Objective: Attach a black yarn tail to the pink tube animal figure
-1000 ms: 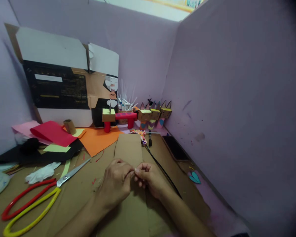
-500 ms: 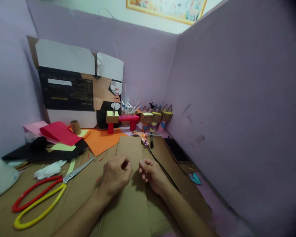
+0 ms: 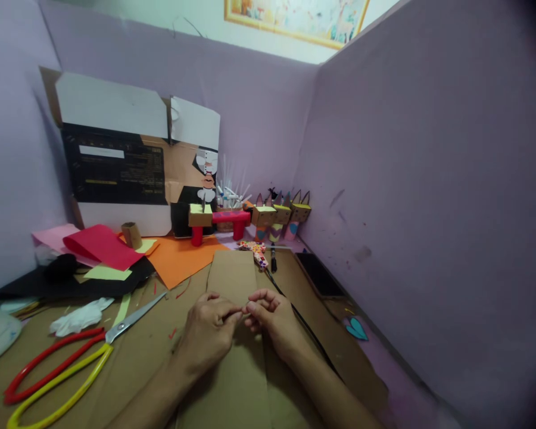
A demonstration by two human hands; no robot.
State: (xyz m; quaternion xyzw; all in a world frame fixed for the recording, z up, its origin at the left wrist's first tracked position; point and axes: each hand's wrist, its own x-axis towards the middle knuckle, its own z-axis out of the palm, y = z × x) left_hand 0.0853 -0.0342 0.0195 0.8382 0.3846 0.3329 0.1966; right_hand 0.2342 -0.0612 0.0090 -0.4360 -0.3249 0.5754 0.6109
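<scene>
My left hand [image 3: 209, 330] and my right hand [image 3: 270, 319] meet fingertip to fingertip over a long brown cardboard strip [image 3: 232, 274] lying on the cardboard-covered table. Both hands are pinched closed around something tiny between them that I cannot make out. A thin black cord [image 3: 308, 330] runs along the table just right of my right hand.
Large scissors [image 3: 71, 357] with red and yellow handles lie at the left. Coloured paper sheets [image 3: 102, 247], an orange sheet [image 3: 181, 253], small cardboard figures [image 3: 279, 211] and a printed box flap [image 3: 116, 161] stand behind. A black phone [image 3: 319, 274] and a teal heart [image 3: 356, 329] lie by the purple right wall.
My hands were pinched together, drew a little apart half a second ago, and have come together again at the fingertips. The view shifted slightly.
</scene>
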